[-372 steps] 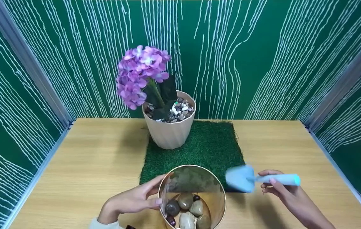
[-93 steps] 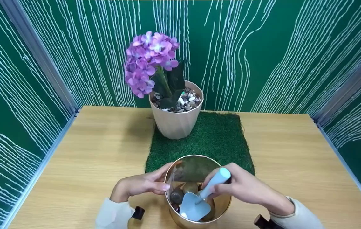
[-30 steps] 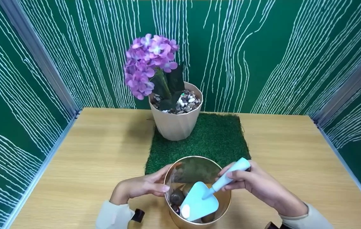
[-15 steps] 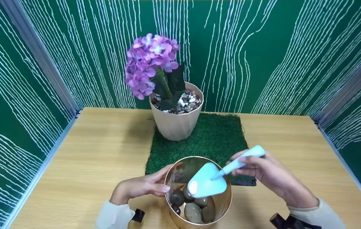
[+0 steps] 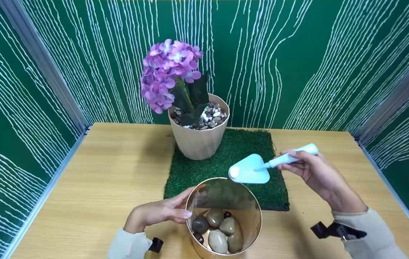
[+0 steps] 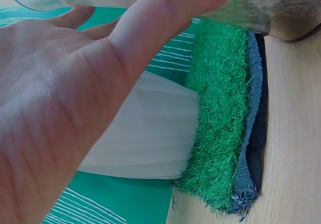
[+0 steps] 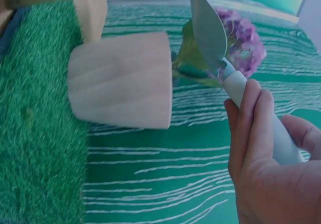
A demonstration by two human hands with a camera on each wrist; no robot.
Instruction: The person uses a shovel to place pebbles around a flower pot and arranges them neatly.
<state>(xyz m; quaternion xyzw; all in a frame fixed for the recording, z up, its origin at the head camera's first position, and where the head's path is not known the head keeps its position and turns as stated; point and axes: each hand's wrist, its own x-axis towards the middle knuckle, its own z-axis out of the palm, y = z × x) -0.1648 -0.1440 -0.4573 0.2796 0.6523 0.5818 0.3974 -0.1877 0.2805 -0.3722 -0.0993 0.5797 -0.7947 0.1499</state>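
Note:
My left hand (image 5: 161, 212) holds an amber see-through container (image 5: 226, 194) by its left side, thumb near the rim; the left wrist view shows the thumb against its wall. Smooth stones (image 5: 217, 241), brown and grey, lie at its bottom. My right hand (image 5: 318, 176) grips the handle of a light blue garden trowel (image 5: 253, 172). A white pebble (image 5: 234, 172) rests at the tip of the blade, which is above the container's far rim and over the mat. In the right wrist view, fingers and thumb wrap the trowel's handle (image 7: 286, 143).
A beige ribbed flowerpot (image 5: 199, 144) with purple flowers (image 5: 170, 72) and small mixed pebbles (image 5: 213, 117) stands on the left rear of a green artificial grass mat (image 5: 190, 180). The wooden table (image 5: 118, 162) ends at green walls (image 5: 280, 72) with white lines.
The trowel went down into the container among the stones, then rose out, up and to the right, with the white pebble on it. My left hand stays on the container.

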